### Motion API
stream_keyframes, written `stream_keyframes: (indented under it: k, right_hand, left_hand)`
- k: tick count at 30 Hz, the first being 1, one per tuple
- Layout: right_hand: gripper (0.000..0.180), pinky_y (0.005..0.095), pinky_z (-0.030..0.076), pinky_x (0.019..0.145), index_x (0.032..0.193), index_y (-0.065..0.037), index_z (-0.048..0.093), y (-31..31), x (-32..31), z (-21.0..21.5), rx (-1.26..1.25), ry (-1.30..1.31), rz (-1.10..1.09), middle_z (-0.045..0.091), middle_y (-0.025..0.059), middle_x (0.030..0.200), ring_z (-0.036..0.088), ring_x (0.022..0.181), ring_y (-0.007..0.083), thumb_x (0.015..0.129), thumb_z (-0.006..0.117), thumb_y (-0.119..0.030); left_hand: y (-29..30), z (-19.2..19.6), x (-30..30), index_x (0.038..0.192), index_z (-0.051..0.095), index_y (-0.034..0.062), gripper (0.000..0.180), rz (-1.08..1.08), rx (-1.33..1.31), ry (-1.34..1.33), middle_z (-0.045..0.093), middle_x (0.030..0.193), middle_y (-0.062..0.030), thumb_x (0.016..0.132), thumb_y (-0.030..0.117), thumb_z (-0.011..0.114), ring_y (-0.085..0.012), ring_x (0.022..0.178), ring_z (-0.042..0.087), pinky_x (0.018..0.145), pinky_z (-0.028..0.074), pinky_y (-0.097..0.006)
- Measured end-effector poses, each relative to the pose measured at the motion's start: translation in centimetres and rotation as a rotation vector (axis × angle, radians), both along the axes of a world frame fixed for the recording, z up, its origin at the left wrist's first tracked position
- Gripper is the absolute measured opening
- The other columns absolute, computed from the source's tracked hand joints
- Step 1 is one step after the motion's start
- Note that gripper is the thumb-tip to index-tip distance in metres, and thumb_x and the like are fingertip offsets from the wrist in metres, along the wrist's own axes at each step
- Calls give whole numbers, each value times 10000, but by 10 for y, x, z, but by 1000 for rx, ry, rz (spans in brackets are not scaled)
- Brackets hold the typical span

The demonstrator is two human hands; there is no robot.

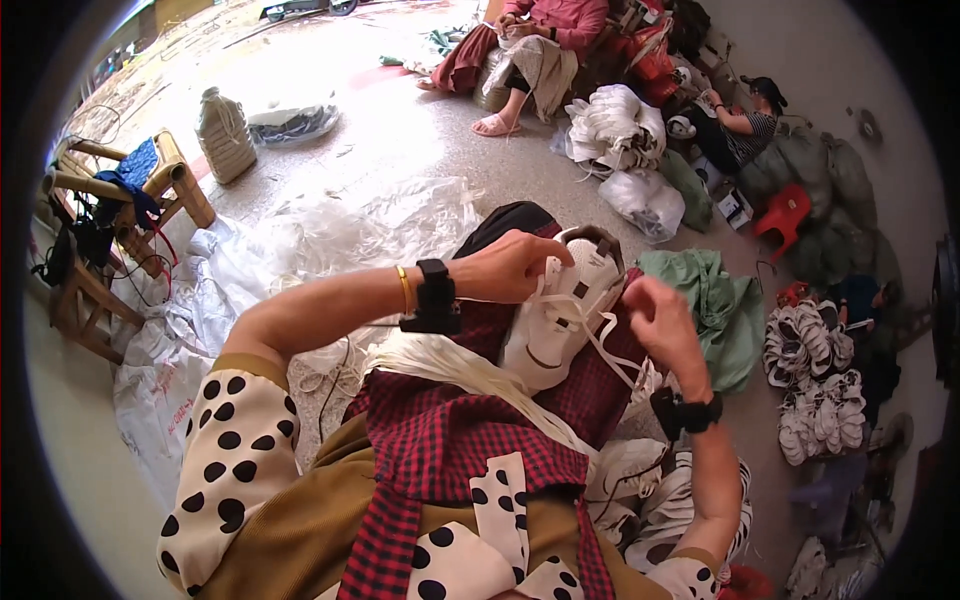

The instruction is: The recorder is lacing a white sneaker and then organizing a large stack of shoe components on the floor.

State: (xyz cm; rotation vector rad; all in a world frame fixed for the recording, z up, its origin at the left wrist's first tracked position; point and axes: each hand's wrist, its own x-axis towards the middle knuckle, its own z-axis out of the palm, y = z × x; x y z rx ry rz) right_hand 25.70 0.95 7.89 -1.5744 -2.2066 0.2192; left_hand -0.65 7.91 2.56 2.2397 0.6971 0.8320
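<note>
A white sneaker (545, 335) rests on my lap, its dark-lined opening pointing away from me. Its white shoelace (603, 345) is partly threaded, with loose loops hanging over the right side. My left hand (512, 266) is closed in a pinch at the left of the eyelets, on the shoelace as it appears. Just right of the shoe, my right hand (662, 318) has its fingers curled together; what they hold, if anything, is too small to make out. A bundle of loose white laces (440, 362) lies across my checked apron (430, 420), below the shoe.
White plastic sheeting (215, 285) spreads to the left, near a bamboo chair (175, 180). A green cloth (715, 300) and piles of white shoes (820, 410) are on the right. More shoes (690, 510) sit beside my right arm. Two people (550, 40) (740, 125) sit farther off.
</note>
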Motion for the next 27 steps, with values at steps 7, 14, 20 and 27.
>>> stream_keyframes:
  k: [7, 14, 20, 27]
  right_hand:
    - [131, 322, 501, 633, 869, -2, 543, 30, -65, -14, -94, 309, 189, 621, 85, 747, 623, 684, 178, 766, 618, -32]
    - [189, 311, 473, 588, 804, -13, 543, 36, -79, -22, -123, 325, 151, 574, 62, 669, 574, 613, 124, 731, 707, -70]
    - [175, 334, 473, 577, 808, -15, 533, 36, -64, -10, -50, 263, 131, 607, 125, 691, 644, 646, 246, 755, 691, -70]
    - [223, 244, 444, 620, 745, -32, 424, -6, 24, 44, -130, 288, -172, 525, 15, 690, 548, 697, 72, 783, 643, -34]
  left_hand:
    - [27, 13, -4, 942, 602, 29, 212, -274, 233, 158, 629, 739, -139, 748, -34, 544, -300, 677, 632, 615, 472, -409]
    - [36, 3, -17, 937, 587, 35, 144, -358, 346, 114, 669, 837, -82, 794, 30, 570, -289, 799, 638, 726, 504, -394]
    - [33, 5, -16, 940, 588, 45, 181, -319, 464, 136, 597, 907, -94, 763, 8, 586, -305, 906, 568, 823, 461, -399]
    - [11, 29, 25, 887, 660, 2, 116, -171, 509, 4, 554, 897, -133, 797, 36, 595, -307, 899, 549, 797, 451, -382]
